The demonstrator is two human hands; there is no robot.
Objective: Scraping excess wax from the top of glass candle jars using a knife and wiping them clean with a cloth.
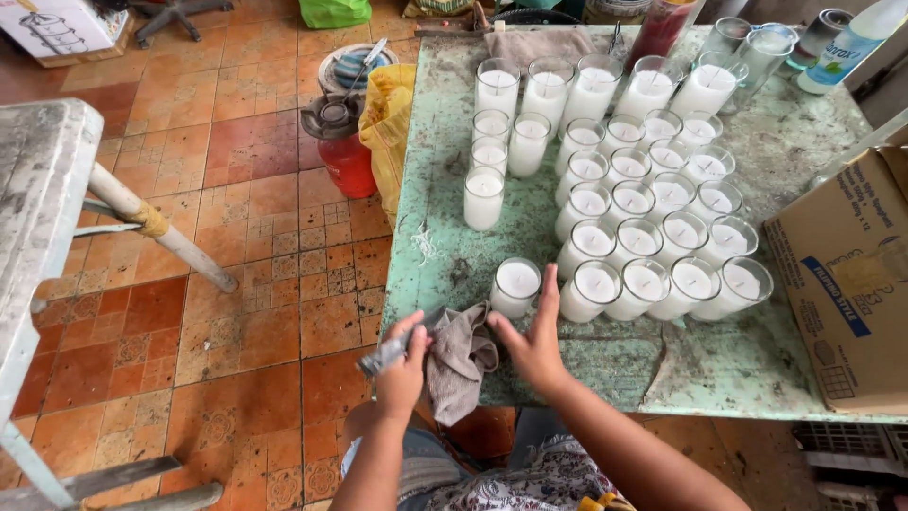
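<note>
Where the green table edge meets 2 hands, left hand is clamped on 1 grey scraper-like tool, blade hidden. Right hand, fingers spread, touches 1 grey rag near 1 lone candle glass; roughly 30 more stand behind, several cut off.

Grey rag, crumpled and limp, draped over the near counter edge with one end hanging down. Slim grey tool, lying slantwise just left of the rag, partly wrapped in it. Single glass candle, white wax, upright, standing just beyond the rag, apart from the rows.
</note>
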